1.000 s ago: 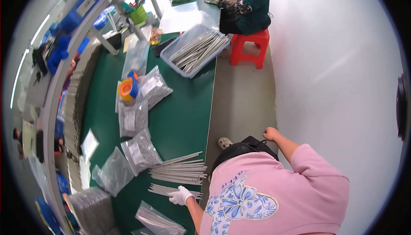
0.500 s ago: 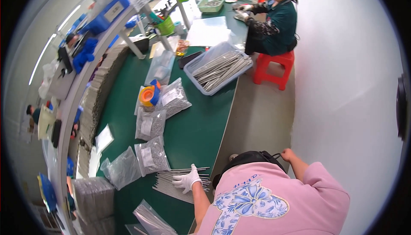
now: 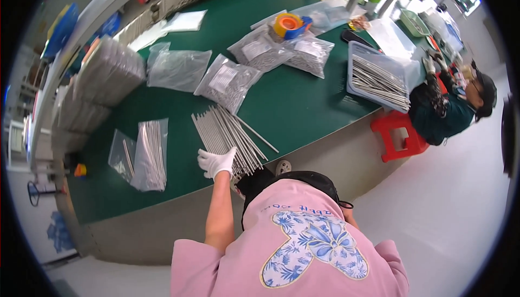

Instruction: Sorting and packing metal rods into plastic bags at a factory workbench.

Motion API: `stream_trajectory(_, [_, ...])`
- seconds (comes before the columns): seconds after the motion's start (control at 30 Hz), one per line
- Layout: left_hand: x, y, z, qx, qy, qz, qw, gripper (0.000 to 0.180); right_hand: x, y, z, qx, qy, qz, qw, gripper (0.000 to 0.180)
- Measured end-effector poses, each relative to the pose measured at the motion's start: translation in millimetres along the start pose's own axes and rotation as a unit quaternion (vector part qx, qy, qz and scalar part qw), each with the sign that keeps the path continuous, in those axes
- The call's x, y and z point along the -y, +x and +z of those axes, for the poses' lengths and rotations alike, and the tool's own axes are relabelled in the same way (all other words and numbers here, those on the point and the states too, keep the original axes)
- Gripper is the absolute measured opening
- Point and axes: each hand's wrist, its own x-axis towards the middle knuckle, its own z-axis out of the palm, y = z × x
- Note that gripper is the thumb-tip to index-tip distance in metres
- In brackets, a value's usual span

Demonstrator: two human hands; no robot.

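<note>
My left hand (image 3: 216, 162), in a white glove, lies over the near left side of a row of thin metal rods (image 3: 230, 134) on the green table. Its fingers and thumb are spread apart, touching the rods without wrapping round them. One rod (image 3: 259, 134) lies a little apart at the row's right side. Of my right arm, a bit of forearm (image 3: 350, 219) shows beside the black waist pouch (image 3: 311, 179); the fingers of that hand are hidden. Just beyond the rods sits a clear bag of small grey parts (image 3: 230, 83).
Bagged rods (image 3: 151, 153) lie to the left, an empty-looking plastic bag (image 3: 179, 69) farther back. A tape dispenser (image 3: 290, 24) rests on more filled bags. A bin of rods (image 3: 374, 80) stands right, near a co-worker (image 3: 449, 99) on a red stool (image 3: 398, 134). Wrapped stacks (image 3: 108, 72) stand far left.
The view has swung round, so the table now runs across it. My left hand is still at the rods. My right hand, earlier shown holding a black cord at the waist, is now hidden.
</note>
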Motion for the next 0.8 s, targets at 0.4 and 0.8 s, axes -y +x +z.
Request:
stream_trajectory(0.4, [-23.8, -6.2, -4.3, 0.066, 0.069, -0.029, 0.995, 0.11, 40.5, 58.8, 0.4, 0.045, -0.109, -0.067, 0.991, 0.024])
stream_trajectory(0.8, [39.9, 57.9, 12.8, -0.07, 0.051, 0.134, 0.987, 0.04, -146.5, 49.3, 95.5, 0.004, -0.084, 0.139, 0.987, 0.03])
